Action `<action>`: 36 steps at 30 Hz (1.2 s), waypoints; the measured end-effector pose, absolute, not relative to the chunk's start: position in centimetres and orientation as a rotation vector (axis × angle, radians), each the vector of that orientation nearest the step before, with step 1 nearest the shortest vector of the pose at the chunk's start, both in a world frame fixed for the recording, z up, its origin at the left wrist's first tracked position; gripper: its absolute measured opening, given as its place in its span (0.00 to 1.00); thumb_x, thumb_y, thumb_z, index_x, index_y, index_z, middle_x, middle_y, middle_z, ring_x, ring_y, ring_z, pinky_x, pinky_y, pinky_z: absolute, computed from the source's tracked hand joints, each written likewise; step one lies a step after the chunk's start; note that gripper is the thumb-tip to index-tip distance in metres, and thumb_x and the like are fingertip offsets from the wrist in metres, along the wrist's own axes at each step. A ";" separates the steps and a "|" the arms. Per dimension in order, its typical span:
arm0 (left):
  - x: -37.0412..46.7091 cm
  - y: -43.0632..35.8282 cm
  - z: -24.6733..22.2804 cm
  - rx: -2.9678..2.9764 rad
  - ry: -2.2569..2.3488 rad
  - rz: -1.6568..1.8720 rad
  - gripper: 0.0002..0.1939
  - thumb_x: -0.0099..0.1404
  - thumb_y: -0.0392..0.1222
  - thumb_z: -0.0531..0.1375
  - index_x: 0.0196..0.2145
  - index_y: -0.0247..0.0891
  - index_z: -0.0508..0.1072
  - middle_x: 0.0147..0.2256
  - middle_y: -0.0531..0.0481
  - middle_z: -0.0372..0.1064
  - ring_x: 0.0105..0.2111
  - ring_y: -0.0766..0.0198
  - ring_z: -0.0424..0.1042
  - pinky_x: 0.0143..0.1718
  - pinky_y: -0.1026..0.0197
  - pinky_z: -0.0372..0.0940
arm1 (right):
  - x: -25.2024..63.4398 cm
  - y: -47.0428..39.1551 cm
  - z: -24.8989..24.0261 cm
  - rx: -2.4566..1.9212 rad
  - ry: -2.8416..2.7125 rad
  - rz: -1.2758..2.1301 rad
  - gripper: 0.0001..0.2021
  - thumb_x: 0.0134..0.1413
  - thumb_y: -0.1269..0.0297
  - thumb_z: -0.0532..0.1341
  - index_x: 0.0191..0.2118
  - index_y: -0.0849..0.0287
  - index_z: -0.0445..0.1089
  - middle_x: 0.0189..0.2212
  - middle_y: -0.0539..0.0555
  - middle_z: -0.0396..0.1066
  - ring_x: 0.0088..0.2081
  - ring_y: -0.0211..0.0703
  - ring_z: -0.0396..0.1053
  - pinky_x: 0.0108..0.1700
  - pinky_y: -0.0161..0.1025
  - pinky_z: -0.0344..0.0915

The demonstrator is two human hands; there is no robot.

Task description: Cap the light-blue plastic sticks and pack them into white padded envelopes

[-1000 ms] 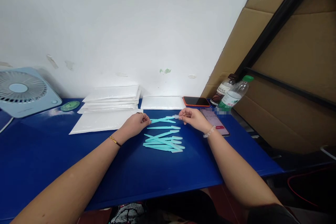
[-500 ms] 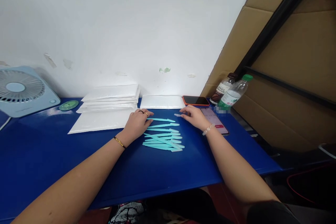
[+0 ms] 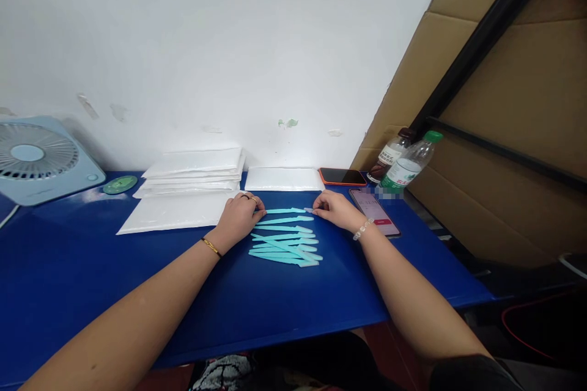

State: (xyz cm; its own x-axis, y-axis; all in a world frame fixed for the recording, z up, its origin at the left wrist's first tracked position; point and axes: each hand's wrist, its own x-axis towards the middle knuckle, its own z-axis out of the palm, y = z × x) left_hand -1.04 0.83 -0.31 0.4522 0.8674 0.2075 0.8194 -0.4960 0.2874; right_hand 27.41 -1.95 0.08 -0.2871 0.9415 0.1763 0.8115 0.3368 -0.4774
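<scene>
My left hand (image 3: 239, 217) pinches the handle end of a turquoise eyebrow razor (image 3: 283, 211), the farthest one in the row. Between the fingertips of my right hand (image 3: 338, 210) is a small clear blade cap (image 3: 309, 211). The cap is at the razor's blade end; whether it is over the blade is too small to tell. Nearer to me, several more turquoise eyebrow razors (image 3: 284, 249) lie on the blue table with their blade ends to the right. One of them crosses over others.
White padded mailers (image 3: 177, 211) are stacked at left, and another white packet (image 3: 283, 179) lies against the wall. A fan (image 3: 41, 162) and green disc (image 3: 120, 184) are farther left. To the right are an orange-edged phone (image 3: 342, 176), a lit phone (image 3: 383, 220) and two bottles (image 3: 403, 172).
My right hand has brought the clear cap down and left to the razor's blade end. The left fingers have closed on the handle of the farthest razor, which has shifted slightly.
</scene>
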 end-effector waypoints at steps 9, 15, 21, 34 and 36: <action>-1.0 0.7 -0.1 2.593 1.496 0.439 0.11 0.64 0.45 0.54 0.31 0.40 0.73 0.34 0.47 0.72 0.39 0.54 0.67 0.38 0.57 0.58 | 27.0 -2.0 0.1 -1.521 -2.199 0.431 0.03 0.50 0.67 0.64 0.29 0.60 0.71 0.30 0.52 0.68 0.29 0.36 0.64 0.32 0.33 0.60; -1.0 0.7 -0.1 2.604 1.530 0.404 0.12 0.65 0.45 0.53 0.31 0.40 0.73 0.34 0.47 0.73 0.39 0.54 0.68 0.37 0.57 0.57 | 27.3 -2.2 0.3 -1.535 -2.196 0.446 0.03 0.48 0.67 0.65 0.29 0.60 0.72 0.29 0.52 0.68 0.28 0.36 0.64 0.31 0.33 0.59; -1.0 0.8 -0.2 2.582 1.552 0.408 0.11 0.64 0.46 0.53 0.31 0.40 0.73 0.34 0.48 0.73 0.39 0.55 0.68 0.36 0.58 0.57 | 27.2 -2.2 0.2 -1.536 -2.193 0.461 0.04 0.47 0.65 0.66 0.28 0.61 0.72 0.29 0.51 0.69 0.28 0.35 0.64 0.31 0.33 0.59; -0.8 0.5 0.1 2.596 1.575 0.353 0.11 0.65 0.46 0.54 0.32 0.40 0.73 0.34 0.48 0.73 0.38 0.55 0.69 0.36 0.58 0.58 | 27.0 -2.3 0.7 -1.535 -2.208 0.481 0.04 0.47 0.65 0.66 0.30 0.60 0.75 0.29 0.51 0.70 0.28 0.35 0.64 0.31 0.32 0.59; -0.7 0.5 0.1 2.597 1.570 0.353 0.11 0.65 0.46 0.53 0.33 0.40 0.73 0.33 0.48 0.73 0.39 0.55 0.69 0.36 0.58 0.58 | 27.0 -2.3 0.6 -1.537 -2.195 0.484 0.04 0.47 0.66 0.65 0.30 0.60 0.75 0.30 0.51 0.70 0.28 0.35 0.64 0.31 0.32 0.59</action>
